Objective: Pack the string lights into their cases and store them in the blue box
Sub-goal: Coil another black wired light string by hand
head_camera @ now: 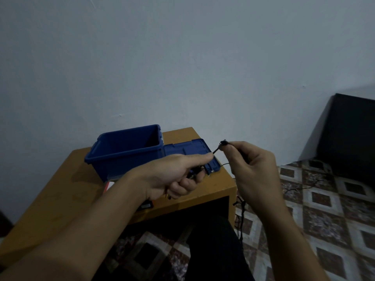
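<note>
Gripping a bunched coil of thin black string lights (223,142), left hand (174,175) curled round it above the wooden table (50,195). Right hand (253,165) pinched the strand by a tiny bulb. Blue box (125,153) sat behind, lid (182,150) at its right.

Dim room: pale wall (182,57), patterned tile floor (324,209), wooden table (50,199).

The head camera (wide-angle) looks forward and down, near the table (50,195).
</note>
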### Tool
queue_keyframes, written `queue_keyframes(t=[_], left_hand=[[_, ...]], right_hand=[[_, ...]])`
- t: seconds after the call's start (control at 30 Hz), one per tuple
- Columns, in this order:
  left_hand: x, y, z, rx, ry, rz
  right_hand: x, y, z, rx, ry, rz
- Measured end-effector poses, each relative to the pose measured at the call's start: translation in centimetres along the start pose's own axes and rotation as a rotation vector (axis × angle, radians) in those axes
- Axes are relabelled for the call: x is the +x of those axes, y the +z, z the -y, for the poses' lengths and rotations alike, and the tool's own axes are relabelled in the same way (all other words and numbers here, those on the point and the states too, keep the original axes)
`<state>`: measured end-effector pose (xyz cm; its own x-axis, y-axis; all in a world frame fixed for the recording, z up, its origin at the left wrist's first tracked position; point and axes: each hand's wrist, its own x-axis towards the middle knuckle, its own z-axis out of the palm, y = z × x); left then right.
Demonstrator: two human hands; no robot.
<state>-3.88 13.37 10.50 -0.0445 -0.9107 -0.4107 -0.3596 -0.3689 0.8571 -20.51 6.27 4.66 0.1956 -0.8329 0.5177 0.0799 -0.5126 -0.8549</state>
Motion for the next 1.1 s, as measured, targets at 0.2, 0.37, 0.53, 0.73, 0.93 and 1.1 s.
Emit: queue_keyframes(t=[0.2, 0.37, 0.53, 0.73, 0.93, 1.1], left_hand=[[0.2, -0.2, 0.4, 0.150, -0.049, -0.123], [0.0, -0.1, 0.4, 0.109, -0.116, -0.141], [-0.4, -0.4, 0.4, 0.039, -0.094, -0.066], [-1.1, -0.8, 0.0, 0.082, -0.031, 0.094], [-1.6, -1.4, 0.1, -0.492, 0.252, 0.546], [-1.3, -0.4, -0.4, -0.794, 0.463, 0.504]], right_hand=[[0.1, -0.1, -0.3, 0.006, 0.038, 0.061], [0.0, 0.0, -0.2, 0.028, 0.009, 0.048], [-0.1, 0.2, 0.0, 0.080, 0.008, -0.006], [-0.3, 0.3, 0.1, 0.125, 0.057, 0.008], [-0.6, 1.0, -0.3, 0.095, 0.018, 0.194], [-1.4, 2.2, -0.2, -0.049, 0.023, 0.523]])
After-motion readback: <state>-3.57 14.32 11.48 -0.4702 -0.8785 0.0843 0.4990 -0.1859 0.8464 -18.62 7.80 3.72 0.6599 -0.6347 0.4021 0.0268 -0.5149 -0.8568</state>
